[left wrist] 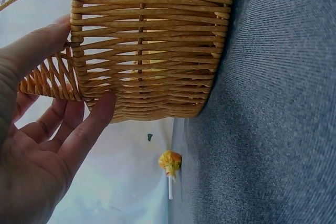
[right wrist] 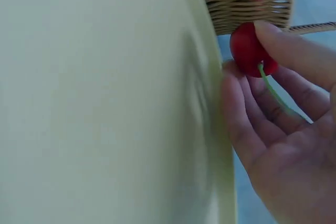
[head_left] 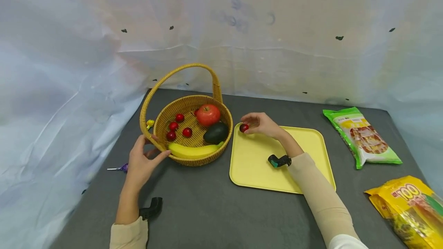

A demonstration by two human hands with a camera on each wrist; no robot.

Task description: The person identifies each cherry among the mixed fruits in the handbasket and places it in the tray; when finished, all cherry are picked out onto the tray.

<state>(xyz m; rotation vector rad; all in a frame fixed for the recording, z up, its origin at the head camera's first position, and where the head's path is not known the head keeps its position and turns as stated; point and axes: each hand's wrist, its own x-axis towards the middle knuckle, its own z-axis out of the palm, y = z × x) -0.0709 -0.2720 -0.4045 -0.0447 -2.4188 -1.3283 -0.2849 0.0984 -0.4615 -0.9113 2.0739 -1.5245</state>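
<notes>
My left hand (head_left: pixel 139 163) holds the wicker basket (head_left: pixel 226 115) by its rim at the near left foot of the handle. In the left wrist view the thumb lies on one side of the rim and the fingers reach under the handle's foot. Over the far left corner of the yellow tray (head_left: pixel 249 168), my right hand (head_left: pixel 265 126) pinches a red cherry (right wrist: pixel 245 50) with a green stem between thumb and fingers. Inside the basket lie several cherries (head_left: pixel 187 132), an apple (head_left: pixel 208 115), a dark green avocado (head_left: pixel 216 133) and a banana (head_left: pixel 194 151).
A yellow-wrapped lollipop (left wrist: pixel 169 162) lies left of the basket, and a purple one (head_left: pixel 123 168) lies nearer. To the right of the tray are a green-and-white food bag (head_left: pixel 368 137) and a yellow bag (head_left: pixel 410 206). A pale sheet (head_left: pixel 263 49) hangs behind the grey table (head_left: pixel 207 210).
</notes>
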